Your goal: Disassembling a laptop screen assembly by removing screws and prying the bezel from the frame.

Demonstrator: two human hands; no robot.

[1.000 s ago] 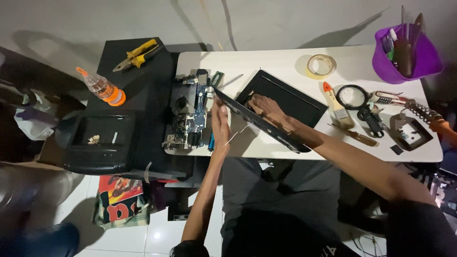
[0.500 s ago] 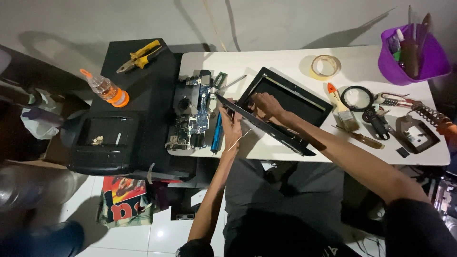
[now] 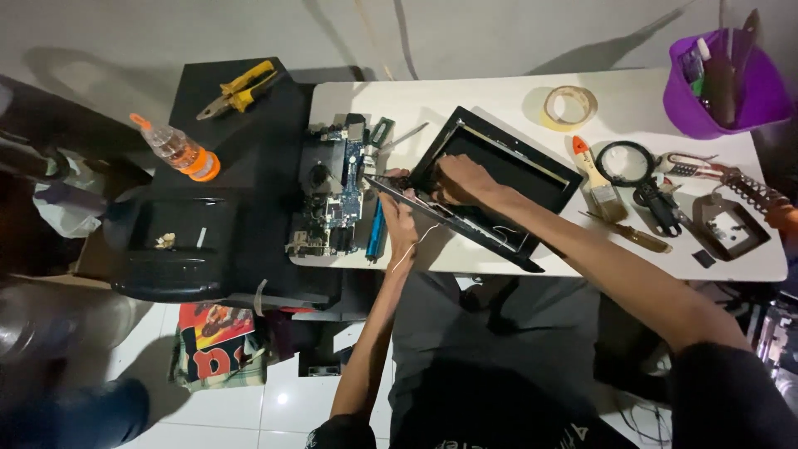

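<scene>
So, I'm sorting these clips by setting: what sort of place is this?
Probably a home electronics repair bench: a bare circuit board, an opened black laptop shell under both hands, and a brush on a white table.

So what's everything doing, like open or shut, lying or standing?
Laptop lid: taken apart, lying flat, frame lifted at near edge.
Left hand: gripping the frame's corner.
Right hand: pressing inside the lid.
Circuit board: bare, lying flat.
Bottle: lying on its side, capped.
Pliers: lying shut.
Tape: lying flat.
Cup: upright, full of tools.
</scene>
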